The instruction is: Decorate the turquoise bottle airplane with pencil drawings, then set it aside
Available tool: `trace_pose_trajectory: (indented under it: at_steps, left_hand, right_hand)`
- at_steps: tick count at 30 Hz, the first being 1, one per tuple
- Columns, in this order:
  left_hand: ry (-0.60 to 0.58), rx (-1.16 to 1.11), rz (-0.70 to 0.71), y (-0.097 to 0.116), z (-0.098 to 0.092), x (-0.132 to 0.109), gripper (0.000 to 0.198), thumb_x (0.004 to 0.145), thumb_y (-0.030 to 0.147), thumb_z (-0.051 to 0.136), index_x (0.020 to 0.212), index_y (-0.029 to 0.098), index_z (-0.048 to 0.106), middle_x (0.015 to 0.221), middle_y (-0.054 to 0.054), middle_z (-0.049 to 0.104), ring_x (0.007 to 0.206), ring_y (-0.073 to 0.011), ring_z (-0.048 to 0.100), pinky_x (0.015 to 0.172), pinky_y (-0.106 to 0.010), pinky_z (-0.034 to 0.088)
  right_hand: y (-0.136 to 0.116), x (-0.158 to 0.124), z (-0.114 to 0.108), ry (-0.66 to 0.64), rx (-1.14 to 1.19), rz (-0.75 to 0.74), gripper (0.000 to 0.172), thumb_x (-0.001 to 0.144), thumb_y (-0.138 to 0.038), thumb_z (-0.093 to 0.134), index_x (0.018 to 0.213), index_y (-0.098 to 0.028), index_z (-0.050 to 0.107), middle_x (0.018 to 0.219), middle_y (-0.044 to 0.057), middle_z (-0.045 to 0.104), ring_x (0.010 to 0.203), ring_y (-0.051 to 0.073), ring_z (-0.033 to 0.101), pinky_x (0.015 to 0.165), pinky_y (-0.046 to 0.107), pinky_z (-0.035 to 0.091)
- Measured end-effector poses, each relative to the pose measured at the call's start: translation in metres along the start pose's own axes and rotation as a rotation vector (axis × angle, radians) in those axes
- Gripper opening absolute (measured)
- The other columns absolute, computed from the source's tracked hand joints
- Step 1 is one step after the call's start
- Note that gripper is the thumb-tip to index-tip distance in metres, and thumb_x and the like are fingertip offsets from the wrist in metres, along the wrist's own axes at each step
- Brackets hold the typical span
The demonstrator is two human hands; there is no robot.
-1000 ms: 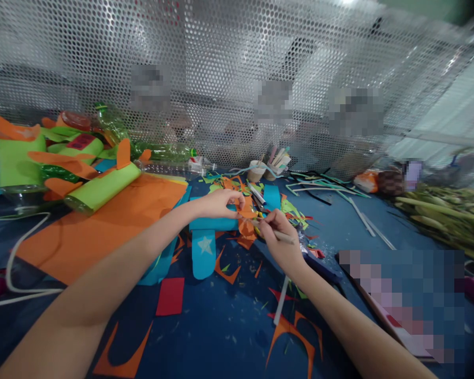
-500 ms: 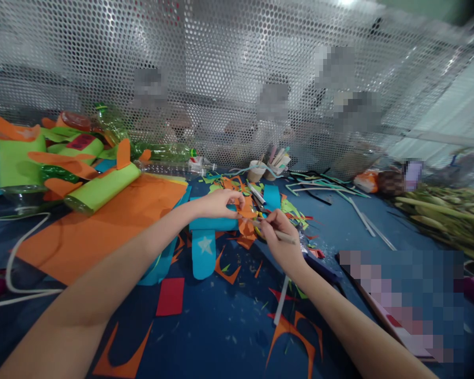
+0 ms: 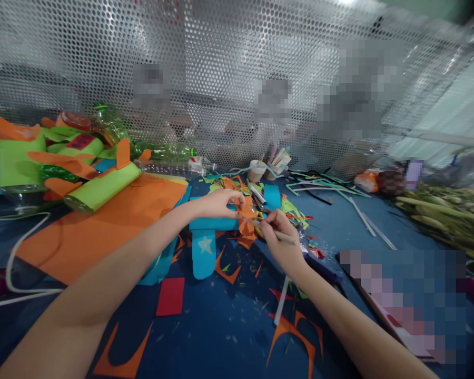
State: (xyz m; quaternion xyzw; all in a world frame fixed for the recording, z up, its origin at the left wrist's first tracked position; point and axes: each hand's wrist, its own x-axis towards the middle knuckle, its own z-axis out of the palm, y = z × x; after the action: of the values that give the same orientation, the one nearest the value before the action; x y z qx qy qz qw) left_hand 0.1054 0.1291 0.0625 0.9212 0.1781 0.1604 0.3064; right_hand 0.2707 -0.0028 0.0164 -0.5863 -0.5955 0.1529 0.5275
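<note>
Soft, rather dim light falls on the blue bench (image 3: 217, 329); a bright spot sits at the top edge. Glints speckle the perforated screen (image 3: 221, 42), wide-angle distortion stretches the sides, and blocky pixelation covers several patches.

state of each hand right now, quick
Left hand: curled at the blue paper model; whether it grips cannot be told.
Right hand: closed, holding a pale stick.

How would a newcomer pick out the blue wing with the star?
On the dark blue table, find the big orange sheet on the left. To its right, below the left hand, a rounded blue wing points toward the viewer. Unlike the scraps around it, it bears a pale star.
</note>
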Motion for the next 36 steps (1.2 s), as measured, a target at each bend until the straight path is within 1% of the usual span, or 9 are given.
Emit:
trace_pose_trajectory:
  at_steps: [6, 13, 20, 23, 29, 36]
  left_hand:
    - [-0.006, -0.006, 0.003, 0.0011, 0.0, -0.0003, 0.016, 0.074, 0.026, 0.062, 0.088, 0.018, 0.057, 0.097, -0.004, 0.062, 0.093, -0.0186, 0.057, 0.085, -0.03, 0.042]
    - [-0.005, -0.01, 0.008, 0.0004, 0.0001, 0.0, 0.016, 0.074, 0.025, 0.061, 0.087, 0.018, 0.057, 0.097, -0.003, 0.062, 0.093, -0.0182, 0.058, 0.085, -0.03, 0.042]
    - [-0.001, -0.021, 0.007, 0.0002, 0.0005, 0.0, 0.015, 0.074, 0.025, 0.062, 0.087, 0.019, 0.056, 0.097, -0.003, 0.063, 0.093, -0.0179, 0.058, 0.086, -0.03, 0.042]
    - [-0.003, -0.026, -0.001, -0.0002, 0.0005, 0.0, 0.017, 0.073, 0.025, 0.062, 0.088, 0.018, 0.056, 0.097, -0.003, 0.063, 0.092, -0.018, 0.058, 0.085, -0.03, 0.042]
    - [-0.004, -0.028, 0.012, -0.0009, 0.0004, 0.0002, 0.017, 0.074, 0.029, 0.062, 0.087, 0.018, 0.057, 0.096, -0.003, 0.062, 0.093, -0.0187, 0.058, 0.086, -0.031, 0.042]
    - [0.0, -0.033, 0.003, -0.0013, 0.0012, 0.0, 0.016, 0.074, 0.026, 0.062, 0.087, 0.019, 0.057, 0.097, -0.003, 0.063, 0.093, -0.0183, 0.058, 0.087, -0.031, 0.042]
  right_hand:
    - [-0.0006, -0.0002, -0.0003, -0.002, 0.003, -0.005, 0.018, 0.083, -0.025, 0.052, 0.069, -0.022, 0.041, 0.058, -0.006, 0.043, 0.051, 0.01, 0.038, 0.052, 0.023, 0.033]
    - [0.0042, 0.0, -0.0013, 0.004, -0.003, -0.013, 0.016, 0.084, -0.023, 0.051, 0.072, -0.023, 0.04, 0.06, -0.006, 0.044, 0.054, 0.011, 0.039, 0.053, 0.024, 0.033]
    - [0.0027, 0.0009, -0.0011, 0.002, 0.023, -0.019, 0.018, 0.085, -0.024, 0.051, 0.071, -0.022, 0.039, 0.059, -0.006, 0.042, 0.054, 0.01, 0.038, 0.053, 0.024, 0.033]
    - [0.0017, 0.0011, -0.0007, -0.003, 0.009, -0.005, 0.018, 0.085, -0.025, 0.051, 0.071, -0.022, 0.041, 0.06, -0.006, 0.044, 0.054, 0.01, 0.039, 0.054, 0.024, 0.033]
    - [0.0028, 0.0009, -0.0011, -0.002, 0.027, -0.013, 0.016, 0.083, -0.023, 0.051, 0.072, -0.023, 0.04, 0.061, -0.006, 0.044, 0.054, 0.011, 0.04, 0.054, 0.024, 0.033]
    - [0.004, 0.0013, -0.0015, -0.007, 0.037, -0.005, 0.015, 0.083, -0.023, 0.051, 0.072, -0.023, 0.04, 0.061, -0.005, 0.045, 0.054, 0.011, 0.041, 0.054, 0.024, 0.034]
